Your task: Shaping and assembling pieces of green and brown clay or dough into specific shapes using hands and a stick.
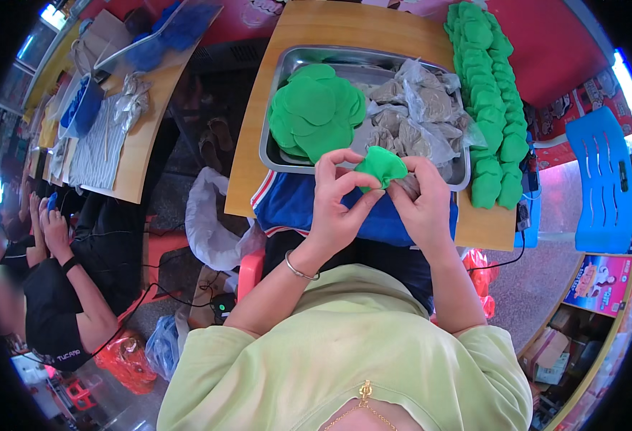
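My left hand (336, 201) pinches a small gathered green fabric piece (383, 164) between thumb and index finger. My right hand (423, 205) is closed on the same piece from the other side; whatever sits under its curled fingers is hard to make out. Just beyond my hands, a metal tray (265, 129) holds a loose stack of flat green fabric discs (312, 111) and several plastic bags of grey-beige material (431, 100). A blue cloth with striped edging (280, 201) lies under my wrists.
Long rows of puffy green pieces (495, 129) line the wooden table (352, 29). A blue plastic chair (603, 179) stands right, above a shelf (567, 345). At left, two other people (57, 302) work near a second table (136, 179). A white sack (208, 237) sits between the tables.
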